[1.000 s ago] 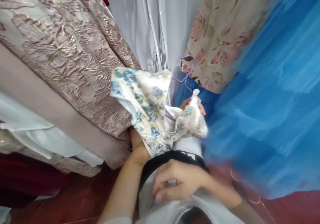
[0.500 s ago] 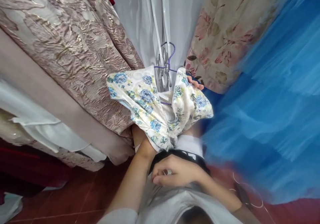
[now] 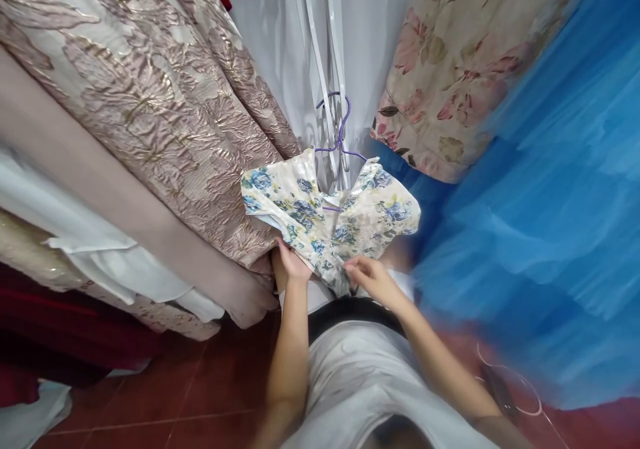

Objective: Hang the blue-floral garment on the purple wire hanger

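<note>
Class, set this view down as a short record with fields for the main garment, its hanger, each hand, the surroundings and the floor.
Main item: white V-neck garment with blue flowers
Support: purple hanger inside it, hook above the neckline
Left hand: at the garment's side edge, grip unclear
Right hand: at its lower front, grip unclear
Surroundings: pink brocade fabric, blue layered fabric
Underfoot: red tiled floor

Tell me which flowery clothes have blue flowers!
The white garment with the purple hanger at its neck. The beige floral cloth at upper right has pink flowers, and the shiny patterned cloth at left is dusty pink.
</note>
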`<act>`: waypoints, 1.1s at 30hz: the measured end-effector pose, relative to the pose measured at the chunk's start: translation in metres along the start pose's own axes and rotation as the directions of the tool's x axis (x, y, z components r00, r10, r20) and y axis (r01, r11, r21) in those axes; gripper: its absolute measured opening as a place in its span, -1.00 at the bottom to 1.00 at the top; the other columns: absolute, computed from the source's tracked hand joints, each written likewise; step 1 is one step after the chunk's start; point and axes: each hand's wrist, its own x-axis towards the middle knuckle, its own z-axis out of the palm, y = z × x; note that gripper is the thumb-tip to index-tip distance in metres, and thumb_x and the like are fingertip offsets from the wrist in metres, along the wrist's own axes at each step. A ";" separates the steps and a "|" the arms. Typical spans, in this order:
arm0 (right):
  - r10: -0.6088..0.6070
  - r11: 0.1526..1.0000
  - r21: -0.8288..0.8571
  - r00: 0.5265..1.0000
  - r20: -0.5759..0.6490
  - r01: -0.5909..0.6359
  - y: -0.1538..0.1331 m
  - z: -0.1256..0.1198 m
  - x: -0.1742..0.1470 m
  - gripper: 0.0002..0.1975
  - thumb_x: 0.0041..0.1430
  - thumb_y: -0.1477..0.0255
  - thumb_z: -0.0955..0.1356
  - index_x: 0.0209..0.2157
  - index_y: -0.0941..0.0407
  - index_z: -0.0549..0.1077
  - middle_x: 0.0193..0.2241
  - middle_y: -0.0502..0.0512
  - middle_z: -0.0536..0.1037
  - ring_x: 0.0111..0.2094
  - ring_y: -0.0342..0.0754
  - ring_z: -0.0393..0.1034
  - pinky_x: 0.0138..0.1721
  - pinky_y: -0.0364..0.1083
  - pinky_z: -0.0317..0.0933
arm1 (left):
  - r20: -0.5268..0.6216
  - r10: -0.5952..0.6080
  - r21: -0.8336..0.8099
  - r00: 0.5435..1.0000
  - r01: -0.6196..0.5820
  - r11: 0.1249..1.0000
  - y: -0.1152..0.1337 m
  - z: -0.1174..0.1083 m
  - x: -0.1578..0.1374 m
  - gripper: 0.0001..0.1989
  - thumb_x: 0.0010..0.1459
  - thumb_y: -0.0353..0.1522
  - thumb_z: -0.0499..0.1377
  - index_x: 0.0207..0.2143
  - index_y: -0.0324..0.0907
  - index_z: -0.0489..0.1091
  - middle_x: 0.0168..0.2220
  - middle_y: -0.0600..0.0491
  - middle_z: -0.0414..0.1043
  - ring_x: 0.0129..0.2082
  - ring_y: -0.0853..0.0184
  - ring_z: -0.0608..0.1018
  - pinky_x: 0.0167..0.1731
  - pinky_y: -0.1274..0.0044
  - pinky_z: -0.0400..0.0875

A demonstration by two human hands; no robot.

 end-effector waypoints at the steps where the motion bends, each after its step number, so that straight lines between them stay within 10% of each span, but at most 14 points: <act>1: 0.012 0.999 -0.034 0.999 -0.044 -0.013 0.006 0.001 0.008 -0.69 0.29 0.22 0.34 -0.13 0.18 0.51 -0.55 0.00 0.53 -0.53 -0.09 0.36 -0.43 -0.14 0.19 | -0.043 0.017 -0.078 0.999 -0.020 0.997 0.000 0.000 0.002 -0.22 0.25 0.25 -0.13 0.20 -0.06 0.38 0.20 -0.14 0.41 0.23 0.07 0.44 0.16 0.17 0.41; 6: -0.050 0.984 -0.177 0.987 -0.152 0.022 0.017 0.012 0.033 -0.70 0.25 0.21 0.35 -0.20 0.17 0.53 -0.56 0.01 0.54 -0.52 -0.07 0.38 -0.40 -0.13 0.18 | -0.261 0.079 -0.094 0.962 -0.107 0.990 -0.017 0.010 -0.009 -0.34 0.07 0.04 0.30 0.18 0.02 0.39 0.15 -0.03 0.50 0.26 0.08 0.45 0.26 0.28 0.36; 14: -0.011 0.998 -0.057 0.959 -0.282 -0.006 0.012 0.013 0.025 -0.69 0.18 0.16 0.37 -0.46 0.11 0.42 -0.68 -0.02 0.43 -0.63 -0.10 0.29 -0.52 -0.14 0.14 | -0.318 0.106 0.005 0.942 -0.110 0.994 -0.032 0.030 -0.021 -0.38 0.15 -0.06 0.28 0.21 -0.03 0.30 0.20 -0.10 0.43 0.26 0.05 0.44 0.27 0.25 0.34; 19: 0.076 0.985 0.172 0.948 -0.310 -0.023 0.016 0.016 0.019 -0.68 0.11 0.14 0.41 -0.45 0.12 0.43 -0.70 -0.03 0.44 -0.67 -0.15 0.25 -0.57 -0.15 0.15 | -0.529 0.457 0.400 0.715 -0.265 0.877 -0.024 0.029 -0.036 -0.42 0.30 -0.10 0.12 0.27 -0.05 0.07 0.36 -0.21 0.08 0.41 0.06 0.14 0.39 0.20 0.04; 23: 0.114 0.964 0.264 0.937 -0.331 -0.024 0.015 0.020 0.013 -0.81 0.04 0.28 0.41 -0.44 0.12 0.44 -0.66 -0.02 0.49 -0.68 -0.17 0.26 -0.59 -0.17 0.17 | -0.100 0.386 0.407 0.917 -0.316 0.857 -0.034 0.050 -0.045 -0.73 0.27 -0.23 0.15 0.00 -0.04 0.34 -0.02 -0.15 0.42 0.08 0.06 0.48 0.14 0.22 0.35; 33: 0.140 0.897 0.440 0.927 -0.349 0.030 -0.018 0.003 0.022 -0.81 -0.07 0.33 0.43 -0.59 0.13 0.44 -0.74 -0.06 0.42 -0.75 -0.25 0.10 -0.70 -0.21 0.00 | 0.090 0.373 0.529 0.924 -0.362 0.768 -0.043 0.086 -0.044 -0.89 0.22 -0.46 0.08 -0.34 -0.07 0.32 -0.38 0.02 0.42 -0.36 0.25 0.50 -0.33 0.45 0.34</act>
